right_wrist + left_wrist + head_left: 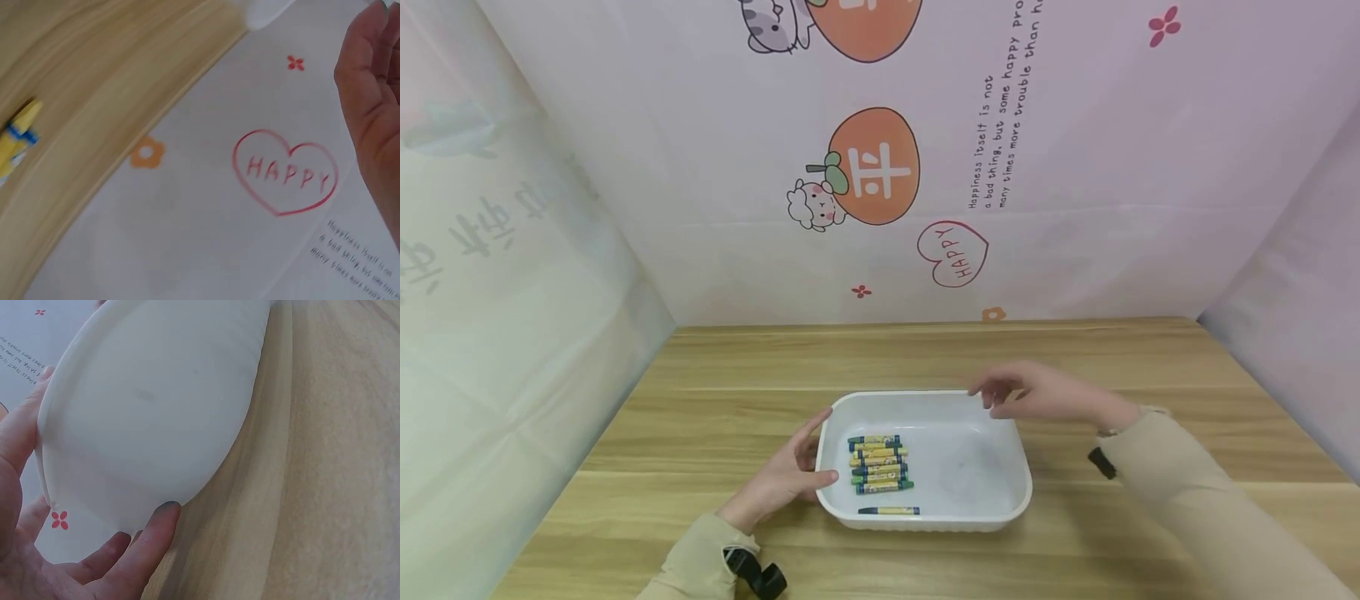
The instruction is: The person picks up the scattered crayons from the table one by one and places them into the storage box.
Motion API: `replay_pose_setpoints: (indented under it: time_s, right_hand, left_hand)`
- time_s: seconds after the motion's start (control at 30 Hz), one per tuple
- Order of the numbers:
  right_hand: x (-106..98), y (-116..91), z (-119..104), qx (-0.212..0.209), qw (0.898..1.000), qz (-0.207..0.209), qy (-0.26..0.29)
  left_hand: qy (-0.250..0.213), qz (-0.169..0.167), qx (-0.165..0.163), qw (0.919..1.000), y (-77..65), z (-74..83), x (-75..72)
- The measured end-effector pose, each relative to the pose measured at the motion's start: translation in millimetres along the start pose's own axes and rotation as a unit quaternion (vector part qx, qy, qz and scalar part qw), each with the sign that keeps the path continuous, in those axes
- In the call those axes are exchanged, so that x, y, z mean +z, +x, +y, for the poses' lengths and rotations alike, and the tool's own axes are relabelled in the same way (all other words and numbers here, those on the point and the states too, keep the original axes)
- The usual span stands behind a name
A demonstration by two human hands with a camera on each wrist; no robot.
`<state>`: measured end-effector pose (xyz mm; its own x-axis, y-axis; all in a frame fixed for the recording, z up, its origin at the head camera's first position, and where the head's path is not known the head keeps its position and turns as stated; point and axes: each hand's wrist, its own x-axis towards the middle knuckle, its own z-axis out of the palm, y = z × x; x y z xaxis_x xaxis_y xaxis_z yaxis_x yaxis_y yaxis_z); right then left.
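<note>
A white plastic tray (970, 454) with high rounded walls stands on the wooden table. Several crayons (880, 465) with yellow wrappers lie side by side in its left half; one dark-tipped crayon (889, 511) lies apart near the front wall. My left hand (786, 475) grips the tray's left end, the thumb at the rim. In the left wrist view, the left hand's fingers (164, 525) press the outer wall. My right hand (1033, 393) hovers by the back right corner, fingers loosely bent, with nothing visible in it. In the right wrist view, a blurred yellow crayon (19, 140) shows at the left edge.
The wooden table (737, 358) extends around the tray. Behind it hangs a pale printed cloth (730, 267), with further cloth at both sides. Dark straps sit on both sleeved wrists.
</note>
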<state>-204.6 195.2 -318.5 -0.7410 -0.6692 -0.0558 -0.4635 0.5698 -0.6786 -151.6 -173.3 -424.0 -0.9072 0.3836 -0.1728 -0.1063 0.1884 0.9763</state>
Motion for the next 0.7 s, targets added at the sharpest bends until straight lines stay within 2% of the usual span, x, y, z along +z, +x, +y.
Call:
replay_pose_setpoints:
  time_s: [0.3,0.7]
  right_hand:
    - [-11,-31,36,-0.011,0.999,0.035,-0.002]
    - [-12,-63,82,0.021,0.997,0.079,-0.013]
  left_hand:
    - [-0.004,0.001,-0.004,1.0,-1.4,2.8,0.8]
    - [-0.004,0.0,-0.004,1.0,-2.3,4.4,2.2]
